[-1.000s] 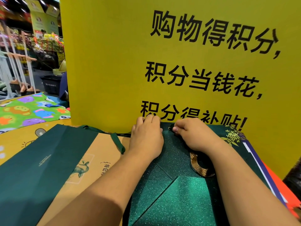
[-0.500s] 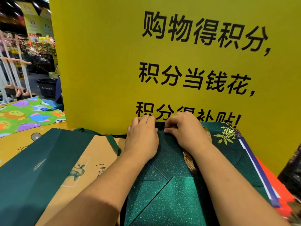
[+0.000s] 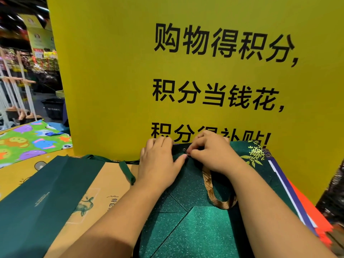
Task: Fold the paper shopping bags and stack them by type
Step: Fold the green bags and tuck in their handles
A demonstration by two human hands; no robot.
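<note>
A glittery dark green paper bag (image 3: 188,226) lies flattened in front of me, its folded bottom panel nearest me. My left hand (image 3: 158,164) presses flat on its far end, thumb out toward the metal eyelet (image 3: 184,150). My right hand (image 3: 210,151) has curled fingers pinching at the bag's top edge beside that eyelet. A gold braided handle (image 3: 216,194) loops out from under my right wrist. To the left lies a flat green and kraft bag (image 3: 61,198) with a green ribbon handle (image 3: 128,172).
A tall yellow sign board (image 3: 204,71) with black characters stands right behind the bags. Under the glitter bag's right side lie a green bag with gold flowers (image 3: 255,155), a purple bag (image 3: 290,198) and an orange one (image 3: 316,218). A colourful animal-print mat (image 3: 28,140) lies far left.
My right hand's fingers have shifted left along the bag's top edge to the eyelet, near my left thumb. More of the gold handle shows below my wrist.
</note>
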